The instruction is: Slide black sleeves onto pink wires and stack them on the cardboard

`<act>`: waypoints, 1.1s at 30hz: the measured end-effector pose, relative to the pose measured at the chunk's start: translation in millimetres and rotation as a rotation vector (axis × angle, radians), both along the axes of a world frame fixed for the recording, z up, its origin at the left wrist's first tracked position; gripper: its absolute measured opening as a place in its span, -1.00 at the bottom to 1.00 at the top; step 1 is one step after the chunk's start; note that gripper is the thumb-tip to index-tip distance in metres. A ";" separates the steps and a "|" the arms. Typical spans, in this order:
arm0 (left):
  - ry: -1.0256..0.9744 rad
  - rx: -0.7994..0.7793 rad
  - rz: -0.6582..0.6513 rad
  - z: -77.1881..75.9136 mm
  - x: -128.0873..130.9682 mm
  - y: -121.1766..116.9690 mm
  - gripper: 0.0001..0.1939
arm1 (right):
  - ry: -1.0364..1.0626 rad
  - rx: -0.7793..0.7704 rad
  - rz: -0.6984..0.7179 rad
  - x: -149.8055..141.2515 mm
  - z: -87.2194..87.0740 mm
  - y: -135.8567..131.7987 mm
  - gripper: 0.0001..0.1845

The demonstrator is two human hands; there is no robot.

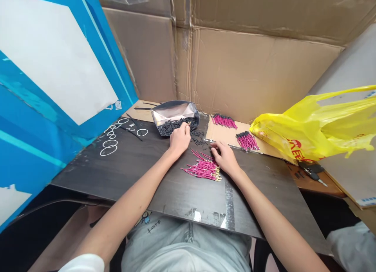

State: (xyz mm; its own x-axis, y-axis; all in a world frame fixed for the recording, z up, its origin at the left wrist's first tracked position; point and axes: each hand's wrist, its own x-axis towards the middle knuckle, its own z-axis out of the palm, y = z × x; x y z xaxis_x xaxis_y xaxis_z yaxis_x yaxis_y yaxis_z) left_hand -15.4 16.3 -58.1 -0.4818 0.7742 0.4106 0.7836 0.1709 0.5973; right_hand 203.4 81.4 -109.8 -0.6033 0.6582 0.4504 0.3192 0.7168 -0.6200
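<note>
My left hand [180, 138] is at the front right rim of an open dark pouch-like container [162, 108], its fingertips pinched together. What they hold, if anything, is too small to make out. Short black tubes [173, 126] fill the container, and more loose black tubes [198, 138] lie to its right. Close to a pile of pink wires [202, 168] with bare metal ends, my right hand [225, 157] has its fingers curled together at the upper right of the pile. Whatever sits between those fingertips is hidden.
Two bundles of pink wires with black ends, one farther back [225, 121] and one nearer [247, 141], lie on a cardboard strip [216, 135]. White rings [108, 147] are at left. A yellow plastic bag [293, 127] and a key [315, 176] are at right. Cardboard [249, 72] walls the back.
</note>
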 end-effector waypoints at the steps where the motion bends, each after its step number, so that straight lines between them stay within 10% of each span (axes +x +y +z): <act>1: 0.082 -0.084 0.057 0.4 -0.5 -0.6 -0.72 | -0.012 0.009 0.001 -1.4 0.1 0.0 -0.77; 6: 0.235 -0.303 0.084 -2.0 5.2 -0.7 -0.71 | -0.051 0.030 -0.018 -7.1 -0.4 1.1 -0.77; 23: -0.393 -0.009 -0.446 -16.9 14.8 11.1 -0.70 | -0.066 0.040 -0.011 -4.3 -0.6 4.6 -0.77; 33: -0.181 0.024 -0.432 -20.4 23.6 7.6 -0.71 | -0.262 0.055 -0.126 -21.4 12.3 -5.7 -0.88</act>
State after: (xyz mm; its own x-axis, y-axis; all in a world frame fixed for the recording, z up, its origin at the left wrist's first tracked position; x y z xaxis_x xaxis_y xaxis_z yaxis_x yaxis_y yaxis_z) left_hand 8.3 24.0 -78.5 -0.1828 0.9109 0.3700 0.6627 -0.1639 0.7308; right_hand 182.0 75.7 -97.5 -0.6189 0.7142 0.3270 0.5519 0.6916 -0.4660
